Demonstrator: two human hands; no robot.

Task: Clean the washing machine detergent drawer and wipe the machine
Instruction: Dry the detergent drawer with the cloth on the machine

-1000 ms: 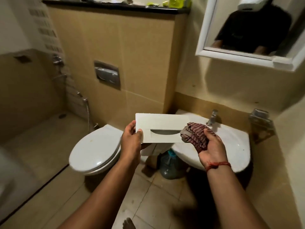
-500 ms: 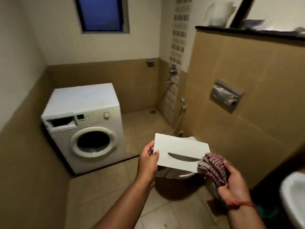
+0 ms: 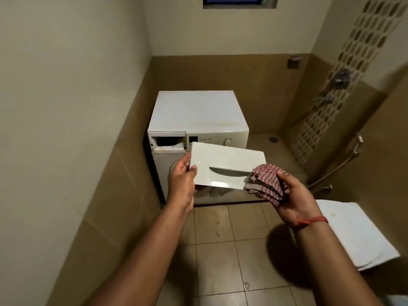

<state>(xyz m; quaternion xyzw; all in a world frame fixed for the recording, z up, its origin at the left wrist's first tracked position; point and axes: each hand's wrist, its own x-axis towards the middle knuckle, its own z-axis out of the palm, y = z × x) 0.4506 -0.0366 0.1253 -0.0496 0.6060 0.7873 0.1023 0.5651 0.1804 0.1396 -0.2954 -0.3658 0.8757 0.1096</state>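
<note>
2 hands up: our left hand grips the detergent drawer at its 9 o'clock edge, our right hand clutches the striped cloth at 3 o'clock, washing machine behind.

Tiled floor underfoot, beige, small stains on tiles; white toilet lid at right edge, shut; health faucet hose hanging on right wall above it; shower mixer tap on patterned tile strip (oval motifs); floor drain in far corner; blue window high on back wall.
</note>
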